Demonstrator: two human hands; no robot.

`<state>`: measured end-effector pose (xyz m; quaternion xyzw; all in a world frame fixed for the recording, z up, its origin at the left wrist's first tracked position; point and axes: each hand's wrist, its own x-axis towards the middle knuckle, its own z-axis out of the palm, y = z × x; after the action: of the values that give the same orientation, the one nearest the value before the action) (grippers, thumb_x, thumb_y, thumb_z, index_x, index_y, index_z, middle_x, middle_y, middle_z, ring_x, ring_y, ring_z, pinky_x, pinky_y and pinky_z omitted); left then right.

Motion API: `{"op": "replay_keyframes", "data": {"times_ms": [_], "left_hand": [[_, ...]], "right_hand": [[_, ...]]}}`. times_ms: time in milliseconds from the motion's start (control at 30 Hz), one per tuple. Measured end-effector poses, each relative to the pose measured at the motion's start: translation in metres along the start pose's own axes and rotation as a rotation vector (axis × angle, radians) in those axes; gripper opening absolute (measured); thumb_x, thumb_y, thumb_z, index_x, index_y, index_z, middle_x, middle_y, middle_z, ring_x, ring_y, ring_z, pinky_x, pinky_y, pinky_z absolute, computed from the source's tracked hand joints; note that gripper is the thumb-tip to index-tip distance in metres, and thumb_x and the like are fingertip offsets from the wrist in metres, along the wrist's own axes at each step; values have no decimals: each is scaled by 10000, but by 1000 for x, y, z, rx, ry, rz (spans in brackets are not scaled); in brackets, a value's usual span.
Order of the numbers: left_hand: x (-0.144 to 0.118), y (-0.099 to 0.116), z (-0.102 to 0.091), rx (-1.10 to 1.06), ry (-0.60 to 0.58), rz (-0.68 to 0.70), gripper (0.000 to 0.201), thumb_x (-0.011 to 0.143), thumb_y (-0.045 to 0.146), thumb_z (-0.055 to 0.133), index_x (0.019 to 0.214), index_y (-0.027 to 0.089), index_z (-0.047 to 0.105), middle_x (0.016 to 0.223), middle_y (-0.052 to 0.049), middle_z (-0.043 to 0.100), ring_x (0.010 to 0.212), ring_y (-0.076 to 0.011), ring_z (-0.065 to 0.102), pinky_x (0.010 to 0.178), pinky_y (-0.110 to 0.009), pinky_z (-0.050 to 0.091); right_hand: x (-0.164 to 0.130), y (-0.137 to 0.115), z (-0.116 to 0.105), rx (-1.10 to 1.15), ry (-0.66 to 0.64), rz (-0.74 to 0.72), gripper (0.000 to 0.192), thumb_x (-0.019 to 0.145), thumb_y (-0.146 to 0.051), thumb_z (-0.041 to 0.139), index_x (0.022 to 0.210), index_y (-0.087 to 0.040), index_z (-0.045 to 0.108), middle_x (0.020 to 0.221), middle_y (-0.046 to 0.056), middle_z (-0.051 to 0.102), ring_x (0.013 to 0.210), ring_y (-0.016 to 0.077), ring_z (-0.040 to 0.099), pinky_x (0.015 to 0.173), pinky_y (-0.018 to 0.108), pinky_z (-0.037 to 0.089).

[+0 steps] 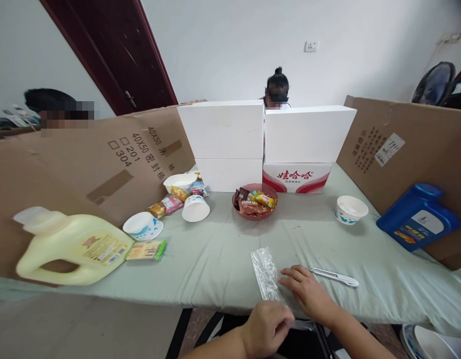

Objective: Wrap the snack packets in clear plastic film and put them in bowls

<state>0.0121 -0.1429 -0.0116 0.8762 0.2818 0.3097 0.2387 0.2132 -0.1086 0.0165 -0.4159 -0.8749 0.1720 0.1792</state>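
Observation:
A crinkled strip of clear plastic film lies flat near the front edge of the table. My left hand is closed in a fist at its near end, gripping clear plastic; exactly how the fingers hold it is hidden. My right hand rests on the cloth with fingers stretched out, its fingertips beside the film's right edge. Just beyond those fingers lies a white utility knife. Farther back, a reddish bowl holds several wrapped snacks.
On the left stand a pale yellow jug, a small packet, and paper bowls. To the right are a paper bowl and a blue bottle. White boxes and cardboard wall the table; people sit beyond.

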Motion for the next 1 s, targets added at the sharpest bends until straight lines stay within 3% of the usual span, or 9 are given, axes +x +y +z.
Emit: {"op": "replay_keyframes", "data": {"times_ms": [133,200,300,500,600,733,833,1000], "left_hand": [[21,-16,-30,-20,63,-282,164,927,245,446,854,204,586,702,3,628,635,-130,580,632,-237,442],[33,-32,-43,100,110,-346,204,923,252,455,789,201,600,712,-9,619,703,-157,570,688,-274,444],[45,-57,-54,295,144,-374,210,894,234,506,723,193,620,747,-33,610,800,-197,544,764,-336,432],[47,-79,-52,414,121,-459,116,854,215,593,758,181,650,819,-39,605,874,-217,516,803,-370,418],[46,-81,-48,414,134,-466,119,855,228,596,755,184,642,823,-35,592,873,-214,506,803,-369,415],[45,-83,-45,421,151,-460,124,856,248,595,755,189,634,817,-32,579,857,-214,497,784,-365,411],[45,-84,-44,428,163,-460,120,846,237,603,740,185,623,811,-32,577,854,-213,491,786,-360,411],[44,-85,-42,444,163,-494,127,826,228,612,710,179,593,803,-35,570,859,-218,495,794,-361,425]], "right_hand": [[9,-2,16,-14,-39,1,388,733,-39,453,969,-246,681,1076,29,652,1062,213,501,941,367,416],[11,-1,20,-22,-14,22,344,730,-26,434,870,-227,676,992,32,648,1016,201,505,910,346,421],[14,-1,23,7,11,21,374,709,-1,415,873,-227,663,1017,22,638,1009,181,501,904,320,416],[18,-5,18,88,30,36,342,684,-17,437,869,-223,639,1017,27,624,1004,190,508,915,338,416],[17,-6,21,156,75,57,196,771,-191,556,960,-209,604,1016,57,606,997,222,524,902,374,435],[18,-9,37,248,239,180,500,811,-448,609,1217,-179,496,990,90,609,942,246,569,859,404,465],[20,-12,52,238,302,238,444,873,-368,534,1280,-197,486,875,60,626,851,228,590,811,390,469],[22,-15,63,81,296,197,257,913,-192,426,1056,-208,638,843,54,670,830,212,575,767,349,422]]}}
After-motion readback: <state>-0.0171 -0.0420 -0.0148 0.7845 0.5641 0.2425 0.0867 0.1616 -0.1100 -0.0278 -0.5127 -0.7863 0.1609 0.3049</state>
